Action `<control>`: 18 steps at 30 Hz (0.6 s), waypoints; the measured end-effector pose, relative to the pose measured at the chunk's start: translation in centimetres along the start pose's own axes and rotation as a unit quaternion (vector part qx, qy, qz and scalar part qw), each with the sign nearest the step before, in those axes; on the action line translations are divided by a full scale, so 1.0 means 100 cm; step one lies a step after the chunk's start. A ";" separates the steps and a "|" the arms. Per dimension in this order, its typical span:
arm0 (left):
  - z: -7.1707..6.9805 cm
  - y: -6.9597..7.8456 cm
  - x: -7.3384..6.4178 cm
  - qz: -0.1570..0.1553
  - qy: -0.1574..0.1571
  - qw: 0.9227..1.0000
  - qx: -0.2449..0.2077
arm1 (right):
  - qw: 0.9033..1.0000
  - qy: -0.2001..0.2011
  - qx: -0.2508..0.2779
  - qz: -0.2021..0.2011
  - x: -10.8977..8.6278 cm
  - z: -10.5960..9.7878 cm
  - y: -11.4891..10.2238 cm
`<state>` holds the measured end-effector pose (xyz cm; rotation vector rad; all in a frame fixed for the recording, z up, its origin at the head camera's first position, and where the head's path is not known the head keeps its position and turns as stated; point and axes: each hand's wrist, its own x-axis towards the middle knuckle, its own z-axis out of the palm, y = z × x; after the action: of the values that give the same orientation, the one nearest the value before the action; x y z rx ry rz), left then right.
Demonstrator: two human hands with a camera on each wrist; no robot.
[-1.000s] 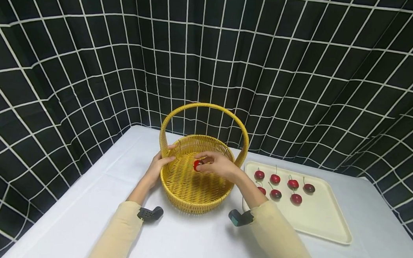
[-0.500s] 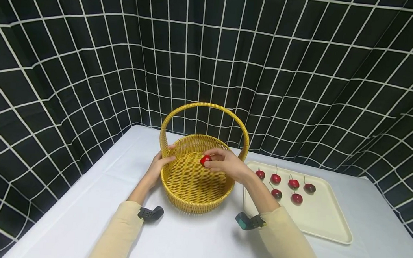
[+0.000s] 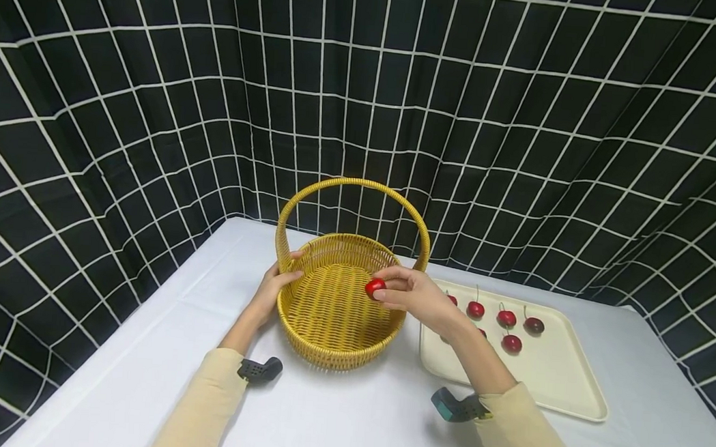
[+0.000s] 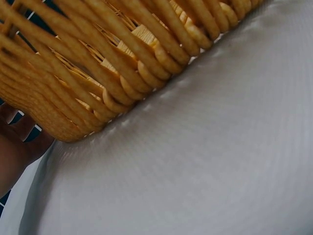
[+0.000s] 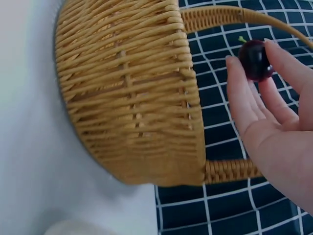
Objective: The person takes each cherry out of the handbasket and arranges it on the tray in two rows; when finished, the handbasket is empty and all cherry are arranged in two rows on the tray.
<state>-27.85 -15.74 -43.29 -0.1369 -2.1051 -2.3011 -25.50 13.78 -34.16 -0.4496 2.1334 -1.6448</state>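
A yellow woven basket (image 3: 340,359) with a tall arched handle stands on the white-covered table. My left hand (image 3: 269,293) grips its left rim beside the handle's foot, thumb over the edge; part of that hand (image 4: 14,147) shows against the weave in the left wrist view. Between thumb and fingertips, my right hand (image 3: 418,297) pinches a red cherry (image 3: 375,289) over the right part of the basket. In the right wrist view that cherry (image 5: 254,59) looks dark, with a short green stem, and is higher than the rim. No cherry shows on the basket's floor.
A cream tray (image 3: 560,379) lies to the right of the basket, holding several cherries with stems, such as a dark one (image 3: 533,325). My right forearm (image 3: 485,358) crosses over its left side. Black curtain with a white grid (image 3: 373,81) closes off the back and sides.
My right hand has moved right with the cherry, from over the middle of the basket toward its right rim. The left hand and the basket have stayed in place.
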 end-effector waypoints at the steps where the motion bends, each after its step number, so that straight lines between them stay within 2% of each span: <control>1: 0.000 -0.002 0.001 0.004 0.001 1.000 0.004 | 1.000 0.004 -0.003 0.000 -0.003 -0.002 0.001; 9: 0.002 -0.004 0.002 0.016 0.006 1.000 0.010 | 1.000 0.018 -0.016 -0.014 -0.029 -0.017 0.015; 14: 0.002 -0.003 0.002 0.008 0.003 1.000 0.001 | 0.999 0.041 -0.009 0.004 -0.045 -0.031 0.025; 18: 0.001 0.004 -0.002 -0.001 -0.005 1.000 -0.005 | 0.999 0.045 0.016 -0.003 -0.054 -0.045 0.037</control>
<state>-27.61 -15.74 -42.90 -0.1478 -2.0994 -2.3183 -23.09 21.10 -36.06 -0.3786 2.1683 -1.7307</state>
